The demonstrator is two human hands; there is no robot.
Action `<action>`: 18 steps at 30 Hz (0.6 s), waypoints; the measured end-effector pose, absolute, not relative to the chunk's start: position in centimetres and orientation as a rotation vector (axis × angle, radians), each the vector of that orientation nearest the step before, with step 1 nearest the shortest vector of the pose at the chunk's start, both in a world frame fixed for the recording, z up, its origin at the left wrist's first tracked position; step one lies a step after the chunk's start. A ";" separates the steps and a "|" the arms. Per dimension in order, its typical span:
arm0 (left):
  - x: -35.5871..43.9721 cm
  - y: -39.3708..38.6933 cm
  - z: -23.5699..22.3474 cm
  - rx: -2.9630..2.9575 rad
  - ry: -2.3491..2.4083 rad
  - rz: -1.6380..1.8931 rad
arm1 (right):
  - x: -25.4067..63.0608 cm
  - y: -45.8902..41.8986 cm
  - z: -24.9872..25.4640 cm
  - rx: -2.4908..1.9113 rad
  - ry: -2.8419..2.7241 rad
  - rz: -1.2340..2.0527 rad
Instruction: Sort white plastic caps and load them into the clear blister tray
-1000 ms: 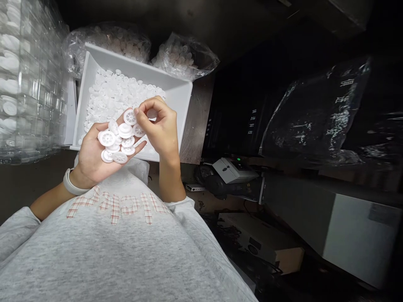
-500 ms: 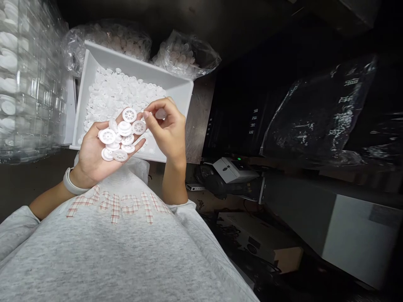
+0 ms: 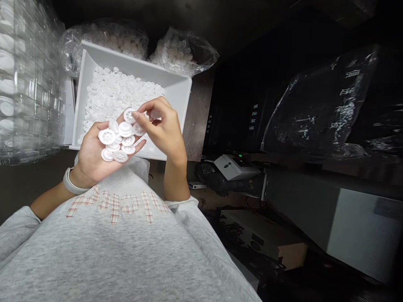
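My left hand (image 3: 90, 157) is palm up, cupping a small heap of white plastic wheels (image 3: 120, 140). Several of these round parts show spokes and a hub. My right hand (image 3: 168, 134) reaches over the left fingertips, its thumb and fingers pinched at the edge of one spoked wheel (image 3: 128, 115). Behind its curled fingers a pale part shows partly; its shape is hidden. Both hands are above the near side of a white plastic bin (image 3: 179, 90), which holds a loose pile of small white parts (image 3: 113, 90).
Clear plastic bags of similar parts (image 3: 179, 52) lie behind the bin. Stacked clear trays with white pieces (image 3: 34, 88) stand at the left. To the right are a black plastic-wrapped surface (image 3: 302, 117), a white device with a green light (image 3: 234, 167) and a box (image 3: 261, 235).
My right hand has moved left, bringing its thumb and fingertips onto the wheel at my left fingertips. My left hand and its heap stay nearly still.
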State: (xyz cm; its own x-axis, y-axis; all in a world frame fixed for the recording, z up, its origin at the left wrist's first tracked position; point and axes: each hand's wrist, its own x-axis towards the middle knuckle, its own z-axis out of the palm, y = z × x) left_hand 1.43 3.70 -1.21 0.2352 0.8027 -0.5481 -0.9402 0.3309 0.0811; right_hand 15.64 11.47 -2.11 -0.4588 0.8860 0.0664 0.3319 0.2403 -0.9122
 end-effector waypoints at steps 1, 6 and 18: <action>1.4 3.6 -1.3 -0.296 0.548 1.208 | 15.4 11.9 -2.3 -1.114 -1.935 1.268; 1.2 3.3 -1.2 -0.330 0.584 1.186 | 14.6 13.1 -2.8 -1.001 -1.683 1.620; 1.1 3.2 -1.2 -0.307 0.573 1.197 | 15.8 11.6 -0.4 -0.884 -1.865 1.485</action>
